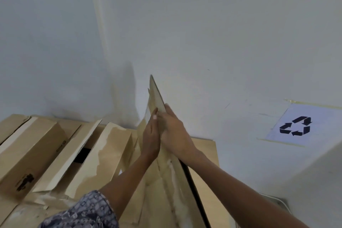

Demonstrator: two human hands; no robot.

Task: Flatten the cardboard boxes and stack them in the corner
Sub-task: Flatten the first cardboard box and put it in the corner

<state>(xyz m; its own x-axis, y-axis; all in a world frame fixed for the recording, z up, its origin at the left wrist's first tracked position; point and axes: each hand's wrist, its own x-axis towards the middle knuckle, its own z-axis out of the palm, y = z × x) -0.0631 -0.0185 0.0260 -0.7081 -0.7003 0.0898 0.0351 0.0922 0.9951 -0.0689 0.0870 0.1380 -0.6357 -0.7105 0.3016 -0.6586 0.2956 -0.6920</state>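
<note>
Two plain white walls [203, 24] meet at a corner [103, 42] left of centre; a taped recycling sign [303, 125] hangs lower right.

The walls [203, 24] filling the upper frame are plain pale grey-white, with a faint cream streak down the corner at upper centre. The flattened cardboard panel [166, 177] at lower centre is tan, mottled with whitish patches, and its edge shows as a dark line. The boxes [46, 153] at lower left are the same tan, with small black print and paler torn streaks. At right, a white paper sign [303, 126] bears a black recycling symbol, edged with yellowish tape. The sleeve [83, 211] at the bottom is blue-grey with a small white pattern.
</note>
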